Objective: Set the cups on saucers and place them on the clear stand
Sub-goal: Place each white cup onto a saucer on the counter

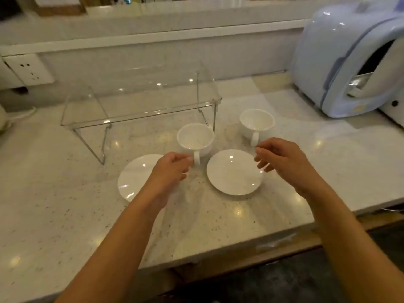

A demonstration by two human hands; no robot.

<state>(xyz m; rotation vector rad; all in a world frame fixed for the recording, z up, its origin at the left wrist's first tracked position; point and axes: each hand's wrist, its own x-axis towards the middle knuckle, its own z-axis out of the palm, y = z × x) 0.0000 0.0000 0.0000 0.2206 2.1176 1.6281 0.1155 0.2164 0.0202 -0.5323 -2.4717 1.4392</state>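
Observation:
Two white cups stand on the marble counter. The left cup [195,139] sits just in front of the clear stand [140,99], its handle turned toward me. The right cup [257,123] stands to the right of the stand, handle also toward me. Two empty white saucers lie nearer to me: the left saucer [135,176], partly hidden by my left wrist, and the right saucer [235,171]. My left hand [172,168] has its curled fingertips at the left cup's handle, without closing round it. My right hand [282,158] hovers with fingers apart over the right saucer's far right edge, just short of the right cup's handle.
A pale blue appliance [349,60] stands at the back right of the counter. A wall socket [28,68] is at the back left, with a cable below it. The counter's front edge [218,246] runs close below my forearms.

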